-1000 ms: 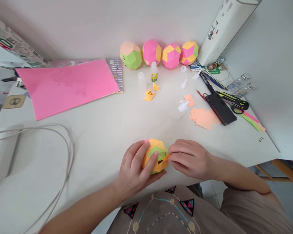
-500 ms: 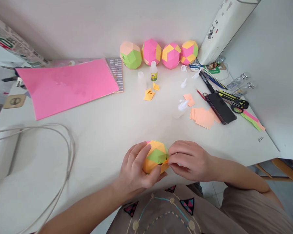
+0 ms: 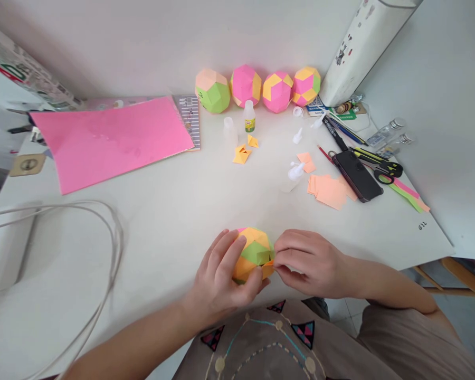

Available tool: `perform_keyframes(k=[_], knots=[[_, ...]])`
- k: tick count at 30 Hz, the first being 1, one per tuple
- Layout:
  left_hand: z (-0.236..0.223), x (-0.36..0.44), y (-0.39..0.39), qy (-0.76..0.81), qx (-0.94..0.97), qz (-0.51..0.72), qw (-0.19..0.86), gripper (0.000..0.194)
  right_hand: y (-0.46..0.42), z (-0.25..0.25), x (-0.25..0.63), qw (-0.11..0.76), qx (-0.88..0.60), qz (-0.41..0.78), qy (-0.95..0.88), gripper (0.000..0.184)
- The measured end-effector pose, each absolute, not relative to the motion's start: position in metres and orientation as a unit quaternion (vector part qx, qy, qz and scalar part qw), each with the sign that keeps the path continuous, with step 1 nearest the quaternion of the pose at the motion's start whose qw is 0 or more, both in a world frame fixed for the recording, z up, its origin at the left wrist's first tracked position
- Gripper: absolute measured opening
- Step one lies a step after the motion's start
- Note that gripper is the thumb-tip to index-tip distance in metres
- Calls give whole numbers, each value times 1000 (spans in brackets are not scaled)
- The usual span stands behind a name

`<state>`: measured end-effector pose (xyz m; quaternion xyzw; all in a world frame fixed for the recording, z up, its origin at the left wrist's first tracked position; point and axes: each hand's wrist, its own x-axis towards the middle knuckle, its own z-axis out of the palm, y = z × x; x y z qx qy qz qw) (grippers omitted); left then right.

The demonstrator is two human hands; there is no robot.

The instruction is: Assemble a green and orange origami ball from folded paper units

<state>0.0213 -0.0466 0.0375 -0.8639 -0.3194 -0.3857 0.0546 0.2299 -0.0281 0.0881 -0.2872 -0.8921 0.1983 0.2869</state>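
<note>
A folded paper ball [image 3: 257, 252] in yellow-orange and green, with a bit of pink at its top left, is held just above or on the table near its front edge. My left hand [image 3: 225, 272] wraps round its left side, thumb at the front and fingers over the top. At the right side, the fingers of my right hand [image 3: 306, 262] pinch an orange paper flap [image 3: 268, 268] next to a small dark gap in the ball. The right fingertips partly hide that flap, and the ball's underside is out of sight.
Several finished paper balls [image 3: 245, 86] line the wall. Glue bottles [image 3: 249, 117], folded orange pieces [image 3: 242, 154] and peach paper squares [image 3: 328, 191] lie mid-table. A phone [image 3: 358, 176] and scissors [image 3: 388, 170] are right; pink paper [image 3: 114, 140] and a white cable [image 3: 113, 248] left.
Almost nothing differs. Both hands keep their hold on the ball, and the view has shifted very slightly.
</note>
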Motion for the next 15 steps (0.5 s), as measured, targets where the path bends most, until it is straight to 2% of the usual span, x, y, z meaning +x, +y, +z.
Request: perform_keyframes(k=[6, 15], knots=[[37, 23, -48, -327, -859, -391, 45, 43, -30, 89, 229, 289, -285, 215, -888, 14], [36, 20, -46, -313, -866, -389, 30, 41, -29, 93, 231, 277, -340, 383, -813, 7]])
